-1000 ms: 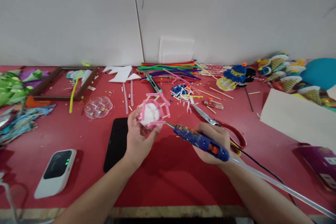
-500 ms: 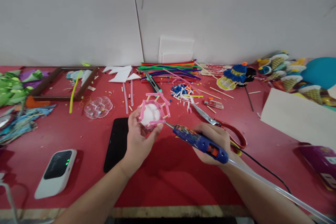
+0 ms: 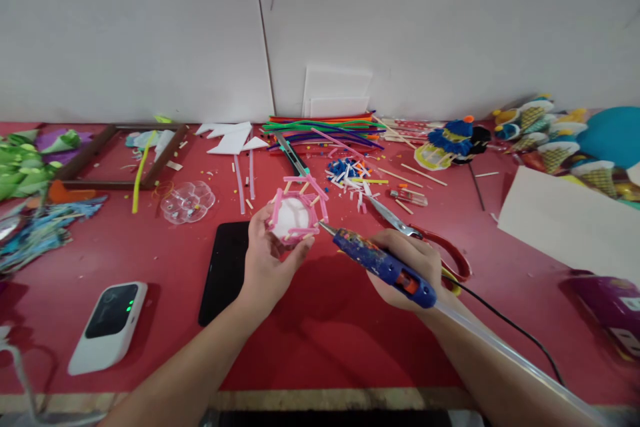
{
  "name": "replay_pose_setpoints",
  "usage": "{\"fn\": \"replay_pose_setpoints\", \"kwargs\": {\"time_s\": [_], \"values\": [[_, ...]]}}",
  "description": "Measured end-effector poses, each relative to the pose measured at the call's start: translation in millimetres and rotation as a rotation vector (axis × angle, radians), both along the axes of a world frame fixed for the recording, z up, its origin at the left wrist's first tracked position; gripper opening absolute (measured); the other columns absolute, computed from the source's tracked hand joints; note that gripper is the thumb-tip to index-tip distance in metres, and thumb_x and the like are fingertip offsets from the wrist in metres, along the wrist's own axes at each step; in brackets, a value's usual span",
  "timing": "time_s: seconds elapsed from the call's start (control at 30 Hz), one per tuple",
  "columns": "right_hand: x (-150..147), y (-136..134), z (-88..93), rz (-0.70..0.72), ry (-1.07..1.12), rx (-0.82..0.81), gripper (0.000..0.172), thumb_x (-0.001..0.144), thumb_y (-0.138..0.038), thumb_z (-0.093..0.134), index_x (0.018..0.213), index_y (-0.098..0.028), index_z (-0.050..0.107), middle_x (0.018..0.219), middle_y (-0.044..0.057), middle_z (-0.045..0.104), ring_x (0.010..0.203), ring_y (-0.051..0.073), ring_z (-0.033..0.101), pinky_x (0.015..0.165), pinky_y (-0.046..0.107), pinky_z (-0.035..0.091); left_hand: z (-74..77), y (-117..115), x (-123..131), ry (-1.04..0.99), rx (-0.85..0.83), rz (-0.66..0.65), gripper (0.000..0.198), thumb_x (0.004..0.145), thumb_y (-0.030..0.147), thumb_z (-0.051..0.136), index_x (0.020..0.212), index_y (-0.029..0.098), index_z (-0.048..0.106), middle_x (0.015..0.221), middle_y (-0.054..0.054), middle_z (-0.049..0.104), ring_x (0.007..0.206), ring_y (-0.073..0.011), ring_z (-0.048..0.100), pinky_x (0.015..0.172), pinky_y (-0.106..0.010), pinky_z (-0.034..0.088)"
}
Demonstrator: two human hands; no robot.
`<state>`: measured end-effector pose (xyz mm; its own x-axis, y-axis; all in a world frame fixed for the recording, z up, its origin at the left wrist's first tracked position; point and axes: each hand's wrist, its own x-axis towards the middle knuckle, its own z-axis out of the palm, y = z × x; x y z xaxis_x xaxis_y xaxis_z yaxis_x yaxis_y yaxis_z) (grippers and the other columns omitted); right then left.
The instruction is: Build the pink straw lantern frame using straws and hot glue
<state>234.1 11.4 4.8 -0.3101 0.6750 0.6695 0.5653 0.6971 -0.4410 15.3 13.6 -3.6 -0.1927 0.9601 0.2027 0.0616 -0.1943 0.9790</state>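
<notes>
My left hand [image 3: 270, 263] grips a small pink craft frame [image 3: 323, 208] by its lower left side, fingers closed round it. Pink strips and short pale sticks make up its edges, with a white round base [image 3: 291, 217] inside. In my right hand [image 3: 407, 263] is a blue, paint-smeared glue gun [image 3: 367, 259], with a long clear glue stick [image 3: 500, 343] running out of its rear. Its metal nozzle is at the right edge of the frame; whether it touches cannot be made out. Red-handled scissors [image 3: 443, 240] lie just beyond my right hand.
A black phone [image 3: 225, 273] and a white device with a screen [image 3: 107, 327] lie left of my hands. Further back are a utility knife [image 3: 291, 155], pipe cleaners [image 3: 325, 127], cut bits [image 3: 347, 173] and a clear flower-shaped tray [image 3: 187, 202]. A black cord [image 3: 505, 320] trails right.
The pink frame and my left hand have shifted slightly right. The glue gun's nozzle has moved a little up and right, from the frame's lower right corner to its right side.
</notes>
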Motion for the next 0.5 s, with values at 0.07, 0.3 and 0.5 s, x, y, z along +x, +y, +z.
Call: {"fn": "replay_pose_setpoints", "kwargs": {"time_s": [0.07,0.3,0.5], "values": [[0.1,0.1,-0.1,0.001,-0.008,-0.003,0.024,0.069,-0.011,0.055,0.088,-0.026,0.054,0.066,-0.002,0.062,0.053,0.016,0.06,0.05,0.026,0.048,-0.1,-0.3,0.0,0.009,-0.002,0.005,0.056,0.072,0.03,0.08,0.116,0.024,0.046,0.107,-0.004,0.061,0.089,-0.0191,0.073,0.078,-0.035,0.064],[1.3,1.2,-5.4,0.061,-0.021,-0.005,0.029,0.067,-0.01,0.055,0.092,-0.025,0.052,0.069,-0.002,0.064,0.054,0.015,0.061,0.051,0.025,0.05,-3.2,-1.0,-1.3,-0.028,-0.049,-0.006,0.052,0.071,0.031,0.081,0.109,0.025,0.047,0.095,-0.002,0.066,0.083,-0.0211,0.075,0.077,-0.038,0.065],[4.3,3.0,-7.4,0.126,-0.026,0.037,0.027,0.071,-0.014,0.055,0.096,-0.024,0.054,0.072,0.0,0.065,0.057,0.015,0.062,0.053,0.025,0.051,-2.4,-1.8,-0.6,-0.041,-0.06,-0.004,0.054,0.07,0.03,0.082,0.111,0.024,0.047,0.096,-0.003,0.068,0.083,-0.022,0.075,0.078,-0.04,0.065]]}}
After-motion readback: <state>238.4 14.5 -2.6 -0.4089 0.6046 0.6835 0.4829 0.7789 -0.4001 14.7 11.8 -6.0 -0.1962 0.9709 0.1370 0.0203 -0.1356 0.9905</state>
